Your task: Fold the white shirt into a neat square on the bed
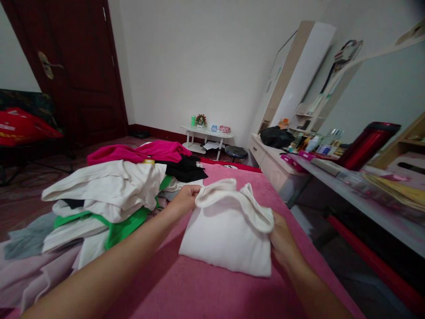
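A folded white garment lies on the pink bed cover in front of me. My left hand pinches its far left corner, fingers closed on the cloth. My right hand grips the garment's right edge, its fingers partly hidden under the fabric. Left of the garment sits a loose pile of clothes: white, green, grey, black and a magenta piece on top at the back.
A white desk runs along the bed's right side, holding a red flask, bottles and papers. A black bag sits on a drawer unit. A low white table stands by the far wall. A dark red door is at left.
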Demonstrator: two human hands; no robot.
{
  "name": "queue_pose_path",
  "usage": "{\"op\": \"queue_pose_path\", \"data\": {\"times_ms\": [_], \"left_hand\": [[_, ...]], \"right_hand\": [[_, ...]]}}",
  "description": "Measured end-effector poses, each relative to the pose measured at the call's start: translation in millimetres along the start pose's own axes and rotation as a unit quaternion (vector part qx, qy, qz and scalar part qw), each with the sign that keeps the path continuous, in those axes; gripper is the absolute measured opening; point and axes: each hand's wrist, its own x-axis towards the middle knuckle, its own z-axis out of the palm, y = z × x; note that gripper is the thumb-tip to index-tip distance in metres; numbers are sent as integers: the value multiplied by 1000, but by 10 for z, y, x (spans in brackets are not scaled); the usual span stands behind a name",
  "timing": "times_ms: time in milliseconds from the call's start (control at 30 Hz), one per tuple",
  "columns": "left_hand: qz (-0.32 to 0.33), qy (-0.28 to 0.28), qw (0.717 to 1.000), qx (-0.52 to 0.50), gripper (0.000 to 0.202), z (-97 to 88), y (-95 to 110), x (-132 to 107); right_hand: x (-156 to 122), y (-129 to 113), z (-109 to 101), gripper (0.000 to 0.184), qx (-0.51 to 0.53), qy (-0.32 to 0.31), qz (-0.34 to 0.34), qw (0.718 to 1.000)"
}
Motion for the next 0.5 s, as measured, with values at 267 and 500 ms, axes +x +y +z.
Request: {"op": "queue_pose_path", "data": {"times_ms": [267,500], "left_hand": [[-56,138,956,252,18,349,-617,553],[-80,116,954,265,29,318,-699,680]], "right_hand": [[874,908,-186,27,-184,61,-23,981],[1055,949,-240,32,-182,64,-32,981]]}}
